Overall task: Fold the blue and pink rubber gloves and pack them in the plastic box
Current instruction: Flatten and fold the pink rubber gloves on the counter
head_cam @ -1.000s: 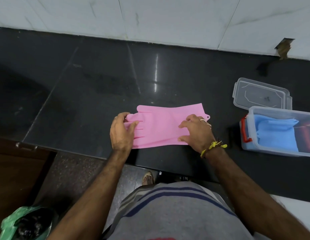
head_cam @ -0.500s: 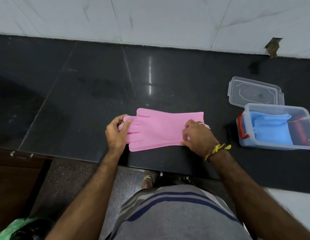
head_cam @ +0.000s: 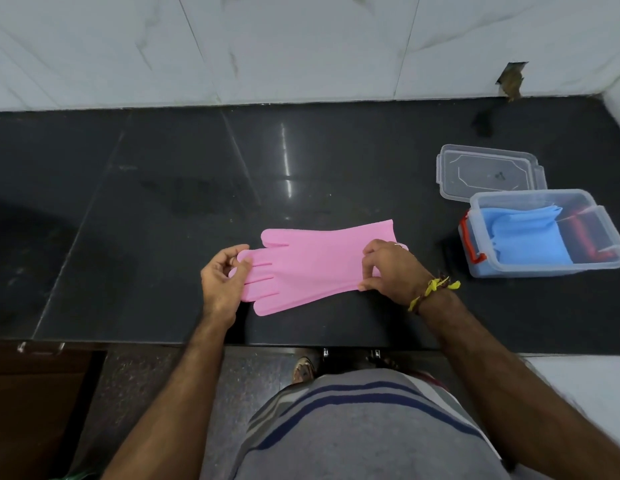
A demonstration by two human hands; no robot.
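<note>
A pink rubber glove (head_cam: 315, 265) lies flat on the black counter (head_cam: 163, 202), fingers pointing left, cuff to the right. My left hand (head_cam: 223, 278) pinches its fingertips at the left end. At the cuff end, my right hand (head_cam: 391, 268) grips the near corner between thumb and fingers. A clear plastic box (head_cam: 543, 268) with red latches stands at the right. The folded blue glove (head_cam: 528, 240) lies inside it.
The box's clear lid (head_cam: 488, 173) lies on the counter just behind the box. A white tiled wall (head_cam: 301, 46) runs along the back. The counter's front edge is close below the glove, with my torso and the floor beneath.
My right hand has gone from pressing flat on the cuff to pinching its near corner. My left hand has taken hold of the fingertips. The glove now lies slightly slanted.
</note>
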